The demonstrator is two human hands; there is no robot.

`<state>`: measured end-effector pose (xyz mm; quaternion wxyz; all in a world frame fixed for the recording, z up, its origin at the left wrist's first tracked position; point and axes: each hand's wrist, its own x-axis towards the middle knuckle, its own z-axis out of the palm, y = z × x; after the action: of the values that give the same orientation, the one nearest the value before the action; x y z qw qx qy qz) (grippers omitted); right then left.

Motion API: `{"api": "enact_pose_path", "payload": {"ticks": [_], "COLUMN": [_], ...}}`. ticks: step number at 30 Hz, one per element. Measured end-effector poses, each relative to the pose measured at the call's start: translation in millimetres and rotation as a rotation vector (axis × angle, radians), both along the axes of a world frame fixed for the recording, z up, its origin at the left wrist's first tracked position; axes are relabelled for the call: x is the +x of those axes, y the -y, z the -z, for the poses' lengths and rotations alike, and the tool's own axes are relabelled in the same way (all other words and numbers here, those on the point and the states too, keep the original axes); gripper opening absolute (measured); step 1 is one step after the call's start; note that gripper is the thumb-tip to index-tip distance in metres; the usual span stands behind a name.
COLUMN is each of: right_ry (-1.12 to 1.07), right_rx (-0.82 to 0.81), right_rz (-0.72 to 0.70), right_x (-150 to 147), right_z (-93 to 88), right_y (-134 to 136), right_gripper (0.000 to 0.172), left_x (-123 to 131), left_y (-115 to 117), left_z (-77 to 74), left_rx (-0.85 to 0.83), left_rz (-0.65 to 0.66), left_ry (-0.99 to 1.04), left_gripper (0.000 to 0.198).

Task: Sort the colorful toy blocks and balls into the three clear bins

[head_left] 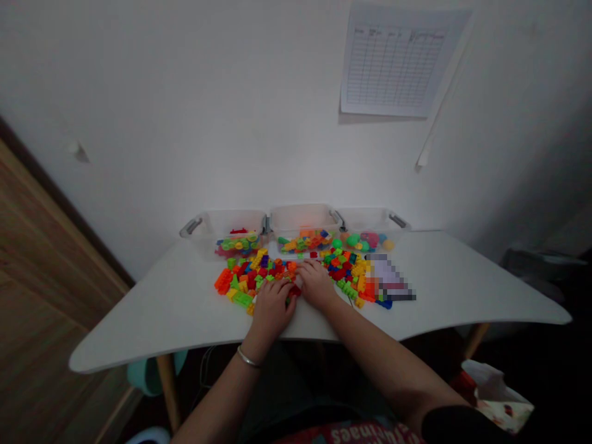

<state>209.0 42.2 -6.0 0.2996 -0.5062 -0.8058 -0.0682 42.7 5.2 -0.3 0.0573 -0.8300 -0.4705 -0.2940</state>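
Two hands sit among loose plastic building bricks [247, 277]. The left hand [272, 305] has its fingers [282, 288] curled down just beside a red brick [294, 290], and the right hand [317, 283] lies half open, its fingers [308, 267] over the bricks; whether either hand has hold of a brick cannot be told. Past the fingertips stand three clear plastic bins [300, 216] with grey handles, holding sorted pieces. A pixelated patch [389, 277] lies right of the right fingers. The front edge of the white table [161, 314] runs just below the hands.
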Motion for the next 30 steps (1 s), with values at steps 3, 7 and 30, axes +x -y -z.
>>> {"api": "enact_pose_path", "payload": {"ticks": [3,7,30], "right_ry": [0.005,0.037,-0.027], "right_rx": [0.020,0.010,0.015], "right_rz": [0.047,0.033,0.145], "right_x": [-1.1,-1.2,4.3], "right_z": [-0.5,2.5,2.2], "right_y": [0.6,-1.5,-1.8], "right_gripper": [0.039,0.047,0.031], "left_x": [0.0,0.1,-0.4], "left_y": [0.1,-0.1,-1.6], "left_z": [0.2,0.8,2.2], "left_rx": [0.001,0.007,-0.006], "left_rz": [0.004,-0.002,0.014], "left_ry": [-0.001,-0.002,0.027], "left_gripper": [0.023,0.023,0.024]}}
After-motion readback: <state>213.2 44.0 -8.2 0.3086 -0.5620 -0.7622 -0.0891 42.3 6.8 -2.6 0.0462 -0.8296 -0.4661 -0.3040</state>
